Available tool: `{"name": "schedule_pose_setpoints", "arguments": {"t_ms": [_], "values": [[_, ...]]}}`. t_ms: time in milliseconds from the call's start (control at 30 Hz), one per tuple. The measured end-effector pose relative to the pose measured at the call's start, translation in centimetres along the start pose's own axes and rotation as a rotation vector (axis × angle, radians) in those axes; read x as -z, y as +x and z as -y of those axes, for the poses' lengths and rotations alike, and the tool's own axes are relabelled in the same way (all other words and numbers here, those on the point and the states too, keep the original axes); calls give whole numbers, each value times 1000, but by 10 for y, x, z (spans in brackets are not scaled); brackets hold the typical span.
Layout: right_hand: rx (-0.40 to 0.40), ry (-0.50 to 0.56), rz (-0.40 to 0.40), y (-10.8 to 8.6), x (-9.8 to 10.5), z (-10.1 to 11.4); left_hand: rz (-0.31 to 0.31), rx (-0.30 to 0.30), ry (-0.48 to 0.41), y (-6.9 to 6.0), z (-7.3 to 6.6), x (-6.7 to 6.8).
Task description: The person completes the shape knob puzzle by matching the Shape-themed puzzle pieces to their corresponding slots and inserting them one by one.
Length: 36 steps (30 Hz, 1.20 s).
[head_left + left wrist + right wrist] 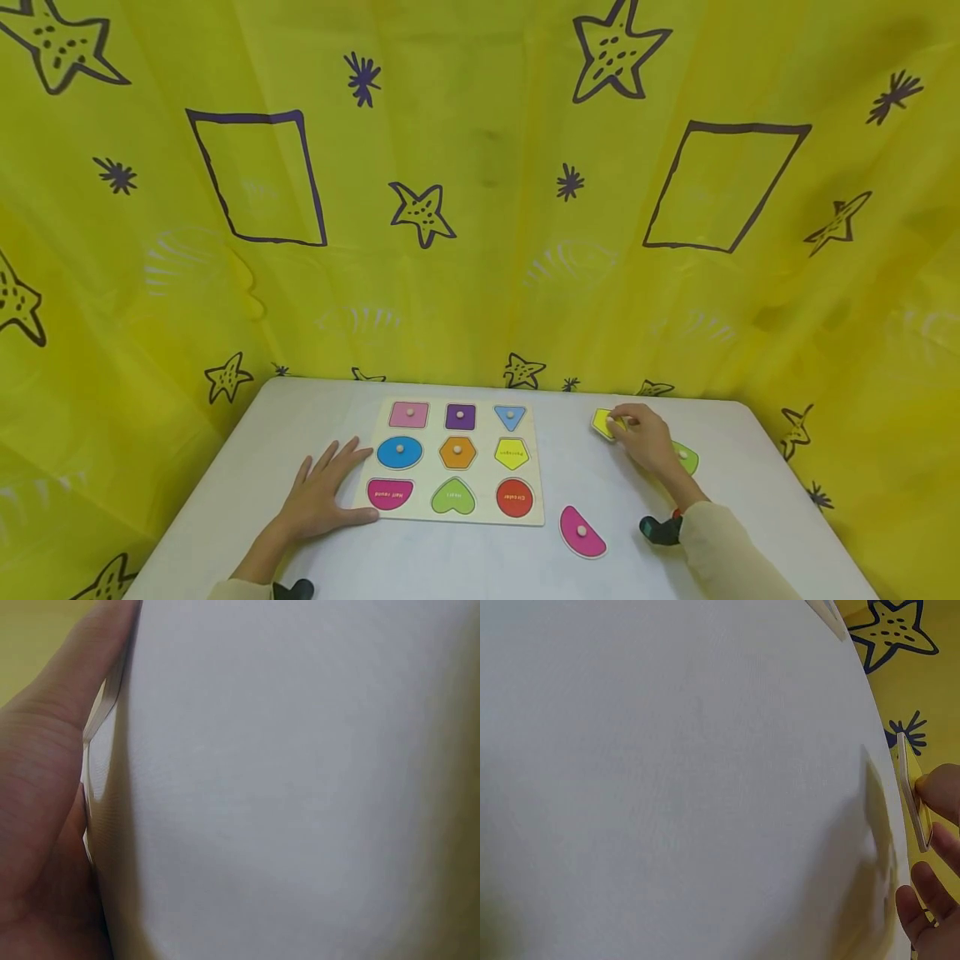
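Note:
My right hand pinches the yellow pentagon puzzle piece by its knob, right of the puzzle board. In the right wrist view the pentagon piece is lifted above the table, its shadow below. My left hand lies with fingers spread at the board's left edge, thumb on its near corner. Knobbed pieces fill the back row, the blue oval and the orange hexagon. Bare, labelled recesses show for the pentagon, half round, heart and circle.
A magenta half-round piece lies right of the board's near corner. A green piece is partly hidden behind my right hand. Something red shows by the right wrist, mostly covered. A yellow curtain borders the white table.

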State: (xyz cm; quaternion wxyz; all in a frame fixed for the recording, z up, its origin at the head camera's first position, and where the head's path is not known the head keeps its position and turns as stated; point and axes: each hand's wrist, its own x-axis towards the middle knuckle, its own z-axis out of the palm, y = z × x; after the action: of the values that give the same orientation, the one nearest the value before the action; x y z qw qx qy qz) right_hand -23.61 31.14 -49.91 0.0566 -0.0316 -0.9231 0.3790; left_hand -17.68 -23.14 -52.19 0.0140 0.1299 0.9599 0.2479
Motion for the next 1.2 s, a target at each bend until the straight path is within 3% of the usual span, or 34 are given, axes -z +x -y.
{"name": "schedule_pose_setpoints", "arguments": {"t_ms": [400, 667, 1200], "values": [[92, 39, -23, 5, -16, 14, -4, -8, 11, 0, 1, 0], [101, 66, -22, 4, -28, 28, 4, -5, 9, 1, 1, 0], [104, 121, 38, -1, -60, 61, -59, -56, -15, 1, 7, -9]]}}
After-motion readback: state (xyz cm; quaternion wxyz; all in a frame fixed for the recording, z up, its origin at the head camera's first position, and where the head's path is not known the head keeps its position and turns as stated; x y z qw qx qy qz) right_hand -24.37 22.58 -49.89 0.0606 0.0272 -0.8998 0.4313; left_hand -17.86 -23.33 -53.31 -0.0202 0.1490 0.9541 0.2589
